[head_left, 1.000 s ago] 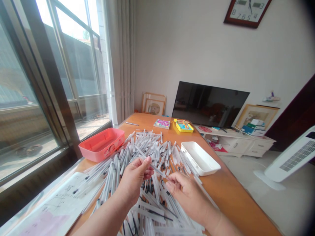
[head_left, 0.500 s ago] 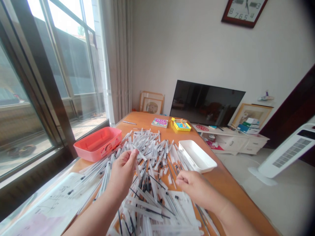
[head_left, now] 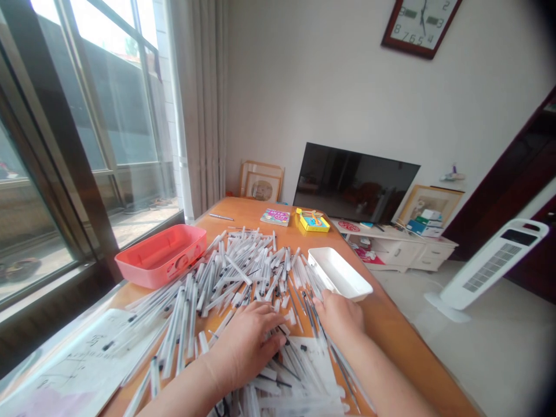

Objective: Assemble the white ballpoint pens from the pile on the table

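Note:
A big heap of clear-barrelled pens (head_left: 243,272) with dark refills covers the middle of an orange wooden table (head_left: 391,341). My left hand (head_left: 249,341) lies palm down on the near part of the heap, fingers spread over the pens. My right hand (head_left: 339,315) rests knuckles up at the heap's right edge, just in front of a white rectangular tray (head_left: 341,275); its fingers are curled under and hidden. A coral plastic box (head_left: 158,260) stands open at the left of the heap.
Printed paper sheets (head_left: 73,365) lie at the near left corner. A small colourful book (head_left: 275,217), a yellow box (head_left: 313,221) and one loose pen (head_left: 220,217) sit at the table's far end. Beyond are a television (head_left: 354,182) and a white fan (head_left: 486,266) on the floor at the right.
Both hands dropped from holding a pen up above the heap to resting on it. The left hand went flat on the pens; the right moved toward the white tray.

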Motion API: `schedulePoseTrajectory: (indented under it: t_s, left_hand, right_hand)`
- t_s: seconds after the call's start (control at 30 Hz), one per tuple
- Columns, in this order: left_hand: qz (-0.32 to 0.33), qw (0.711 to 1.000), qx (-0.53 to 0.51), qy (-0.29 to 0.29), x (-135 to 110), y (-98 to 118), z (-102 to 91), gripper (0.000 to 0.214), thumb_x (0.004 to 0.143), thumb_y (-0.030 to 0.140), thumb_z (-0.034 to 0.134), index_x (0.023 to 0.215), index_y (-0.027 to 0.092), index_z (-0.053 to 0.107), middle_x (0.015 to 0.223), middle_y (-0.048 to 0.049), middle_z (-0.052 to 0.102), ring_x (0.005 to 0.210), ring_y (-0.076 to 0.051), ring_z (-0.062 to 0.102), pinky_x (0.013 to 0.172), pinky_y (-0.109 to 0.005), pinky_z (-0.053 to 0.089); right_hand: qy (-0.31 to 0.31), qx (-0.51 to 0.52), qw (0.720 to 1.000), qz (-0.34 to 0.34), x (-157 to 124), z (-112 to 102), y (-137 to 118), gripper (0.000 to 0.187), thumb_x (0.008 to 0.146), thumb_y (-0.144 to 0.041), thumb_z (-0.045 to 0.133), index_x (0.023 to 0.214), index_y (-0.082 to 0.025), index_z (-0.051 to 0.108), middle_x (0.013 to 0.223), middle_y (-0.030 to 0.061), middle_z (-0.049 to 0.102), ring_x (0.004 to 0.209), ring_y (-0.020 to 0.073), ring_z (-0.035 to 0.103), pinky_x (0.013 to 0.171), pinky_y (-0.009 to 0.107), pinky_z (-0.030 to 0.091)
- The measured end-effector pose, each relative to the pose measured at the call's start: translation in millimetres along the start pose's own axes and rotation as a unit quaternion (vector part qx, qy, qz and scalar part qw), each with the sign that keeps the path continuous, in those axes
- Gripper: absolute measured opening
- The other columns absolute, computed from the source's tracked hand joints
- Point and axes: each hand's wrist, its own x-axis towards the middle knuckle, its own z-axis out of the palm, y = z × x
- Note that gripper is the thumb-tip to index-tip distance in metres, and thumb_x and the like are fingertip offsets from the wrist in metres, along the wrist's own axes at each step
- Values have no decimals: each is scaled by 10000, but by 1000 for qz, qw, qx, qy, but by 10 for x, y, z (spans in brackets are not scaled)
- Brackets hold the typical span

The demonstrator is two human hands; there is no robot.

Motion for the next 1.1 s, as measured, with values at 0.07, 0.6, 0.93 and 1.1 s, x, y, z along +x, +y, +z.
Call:
schedulePoseTrajectory:
  t_s: [0.07,0.6,0.93,1.1]
  left_hand:
    - [19,999,40,-29,-10,12,4,171,849,332,630,961,305,757,923,-68,696,963,-266,596,850,-334,394]
    - [-91,979,-150,102,59,-95,-15,254,902,444,574,936,206,657,893,-32,683,876,-201,602,816,-305,425]
    - [-149,823,-545,58,33,22,-141,287,902,401,633,1039,151,667,989,-107,707,787,-134,603,774,-269,459]
    - [-167,842,-501,110,64,21,-111,312,887,451,637,880,141,670,908,-90,704,750,-136,601,733,-264,462]
  right_hand:
    - [-1,9,1000,3,9,23,6,271,936,-376,499,872,-183,678,836,133,735,792,258,686,642,310,364]
    - [-164,469,860,-111,-266,-167,-175,235,906,-380,549,772,-189,578,607,-40,553,581,119,505,565,226,380]
    - [-376,605,695,-101,-464,-327,-316,341,958,-461,508,959,-138,616,687,24,680,456,65,450,435,188,216]
    - [-295,527,781,-156,-497,-376,-365,344,988,-454,458,854,-166,589,684,6,672,503,82,503,515,197,342]
